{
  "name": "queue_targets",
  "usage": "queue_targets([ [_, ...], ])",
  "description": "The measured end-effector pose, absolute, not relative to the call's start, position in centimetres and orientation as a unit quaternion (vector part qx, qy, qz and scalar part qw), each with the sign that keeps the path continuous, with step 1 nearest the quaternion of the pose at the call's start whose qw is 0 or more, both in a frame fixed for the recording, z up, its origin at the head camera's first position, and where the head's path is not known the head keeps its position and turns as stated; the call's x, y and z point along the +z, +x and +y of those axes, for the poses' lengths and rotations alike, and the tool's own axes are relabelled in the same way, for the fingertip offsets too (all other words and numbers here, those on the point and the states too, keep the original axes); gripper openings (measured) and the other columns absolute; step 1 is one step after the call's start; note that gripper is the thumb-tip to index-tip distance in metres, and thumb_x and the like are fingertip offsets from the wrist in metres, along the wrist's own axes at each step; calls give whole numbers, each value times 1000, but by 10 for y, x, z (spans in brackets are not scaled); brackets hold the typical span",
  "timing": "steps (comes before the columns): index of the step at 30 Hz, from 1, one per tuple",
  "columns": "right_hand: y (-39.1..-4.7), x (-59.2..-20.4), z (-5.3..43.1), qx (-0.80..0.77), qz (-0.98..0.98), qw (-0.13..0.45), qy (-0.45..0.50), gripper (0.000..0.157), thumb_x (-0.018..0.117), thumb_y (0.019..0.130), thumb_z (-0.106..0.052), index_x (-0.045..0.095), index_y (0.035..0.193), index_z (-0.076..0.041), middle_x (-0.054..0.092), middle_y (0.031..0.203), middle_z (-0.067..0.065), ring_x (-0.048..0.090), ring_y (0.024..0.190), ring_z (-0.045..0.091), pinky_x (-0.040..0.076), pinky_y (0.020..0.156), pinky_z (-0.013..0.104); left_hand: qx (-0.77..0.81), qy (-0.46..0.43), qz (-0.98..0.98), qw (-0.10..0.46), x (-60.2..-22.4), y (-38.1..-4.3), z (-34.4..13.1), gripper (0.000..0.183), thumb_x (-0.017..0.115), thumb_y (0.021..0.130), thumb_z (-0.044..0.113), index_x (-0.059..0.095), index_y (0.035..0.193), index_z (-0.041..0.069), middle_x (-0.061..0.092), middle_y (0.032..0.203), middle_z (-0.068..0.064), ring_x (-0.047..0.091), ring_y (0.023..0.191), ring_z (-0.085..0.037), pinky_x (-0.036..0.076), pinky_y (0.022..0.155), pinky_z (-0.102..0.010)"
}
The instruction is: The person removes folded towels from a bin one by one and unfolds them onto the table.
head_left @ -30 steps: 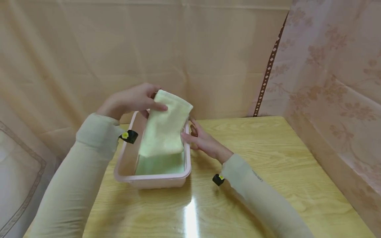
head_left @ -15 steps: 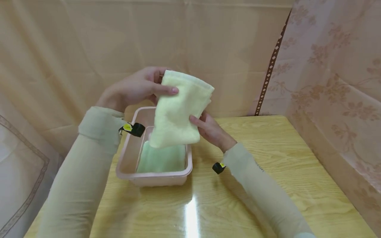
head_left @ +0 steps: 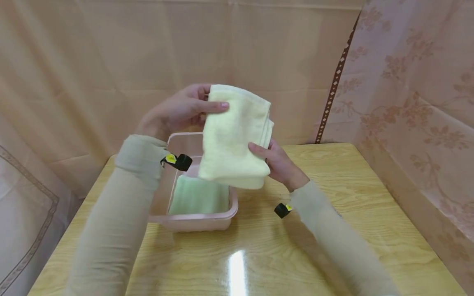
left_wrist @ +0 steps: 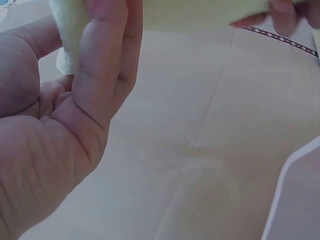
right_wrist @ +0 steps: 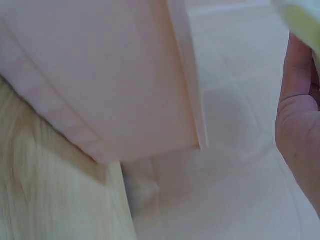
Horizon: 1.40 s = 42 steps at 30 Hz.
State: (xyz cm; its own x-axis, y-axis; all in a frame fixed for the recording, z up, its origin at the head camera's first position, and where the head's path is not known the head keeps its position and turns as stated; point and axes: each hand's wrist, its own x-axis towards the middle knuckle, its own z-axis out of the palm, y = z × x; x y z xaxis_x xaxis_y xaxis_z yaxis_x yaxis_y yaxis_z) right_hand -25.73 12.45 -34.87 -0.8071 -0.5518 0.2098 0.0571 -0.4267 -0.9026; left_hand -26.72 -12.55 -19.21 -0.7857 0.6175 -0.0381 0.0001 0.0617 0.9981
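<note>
A folded pale yellow towel (head_left: 237, 135) hangs in the air over the right part of a pink plastic basin (head_left: 196, 222). My left hand (head_left: 185, 107) pinches its upper left corner, thumb in front and fingers behind. Lower on the right side, my right hand (head_left: 277, 162) grips the towel's edge, its thumb lying on the front face. In the left wrist view, the towel (left_wrist: 70, 40) passes between the thumb and fingers of the left hand (left_wrist: 75, 110). A folded light green towel (head_left: 200, 196) lies in the basin, its far end hidden by the yellow one.
The basin stands on a wood-grain table (head_left: 318, 250). A beige curtain (head_left: 148, 53) hangs behind the table, and a pink floral cloth (head_left: 418, 102) covers the right side. In the right wrist view, the basin's side wall (right_wrist: 110, 75) rises close by, near the table's edge.
Both hands have lifted the yellow towel up out of the basin and shifted it right. The right hand has moved from the basin's rim onto the towel, uncovering more of the green towel.
</note>
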Motion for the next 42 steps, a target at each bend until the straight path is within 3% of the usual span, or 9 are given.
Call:
queue_targets([
  [11, -258, -333, 189, -763, 577, 188, -221, 45, 61, 102, -18, 42, 143, -12, 60, 125, 13, 68, 107, 27, 59, 84, 46, 642, 218, 704, 210, -225, -277, -104, 28, 67, 99, 12, 61, 125, 3, 72, 98, -14, 70, 75, -23, 60, 67, -39],
  [19, -265, -329, 240, -725, 627, 206, -197, 37, 55, 105, -11, 45, 140, -10, 65, 119, 12, 72, 99, 27, 60, 78, 46, 638, 162, 724, 209, -245, -276, -67, 32, 71, 97, 16, 59, 125, 8, 68, 110, -14, 71, 87, -27, 60, 73, -39],
  [24, -266, -332, 270, -711, 646, 212, -176, 31, 53, 106, -9, 48, 137, -9, 69, 112, 11, 73, 93, 26, 61, 74, 43, 636, 135, 727, 221, -253, -275, -34, 36, 66, 98, 6, 52, 132, 4, 64, 117, -17, 71, 92, -29, 60, 77, -44],
  [29, -266, -343, 298, -693, 672, 212, -149, 23, 51, 106, -8, 52, 129, -9, 72, 105, 10, 74, 89, 26, 61, 71, 43, 604, 117, 758, 217, -264, -277, 4, 56, 59, 90, -3, 42, 143, 4, 59, 118, -14, 66, 89, -24, 61, 71, -41],
  [35, -262, -365, 326, -625, 735, 236, -120, 28, 52, 107, -16, 46, 135, -10, 70, 110, 12, 73, 95, 32, 60, 77, 51, 519, 123, 820, 208, -293, -275, 43, 72, 58, 84, -6, 36, 151, 5, 53, 126, -9, 61, 86, -22, 60, 69, -39],
  [38, -261, -379, 334, -623, 736, 244, -103, 32, 53, 107, -17, 45, 137, -10, 70, 112, 12, 72, 97, 33, 59, 79, 52, 516, 101, 828, 195, -310, -275, 59, 71, 57, 84, -9, 38, 152, 4, 53, 124, -10, 59, 82, -21, 61, 68, -42],
  [42, -263, -396, 340, -626, 733, 250, -88, 34, 54, 107, -17, 43, 139, -10, 70, 113, 10, 71, 99, 31, 59, 81, 51, 493, 66, 852, 162, -331, -275, 74, 52, 53, 85, -10, 48, 137, -2, 56, 114, -13, 55, 76, -23, 56, 55, -39],
])
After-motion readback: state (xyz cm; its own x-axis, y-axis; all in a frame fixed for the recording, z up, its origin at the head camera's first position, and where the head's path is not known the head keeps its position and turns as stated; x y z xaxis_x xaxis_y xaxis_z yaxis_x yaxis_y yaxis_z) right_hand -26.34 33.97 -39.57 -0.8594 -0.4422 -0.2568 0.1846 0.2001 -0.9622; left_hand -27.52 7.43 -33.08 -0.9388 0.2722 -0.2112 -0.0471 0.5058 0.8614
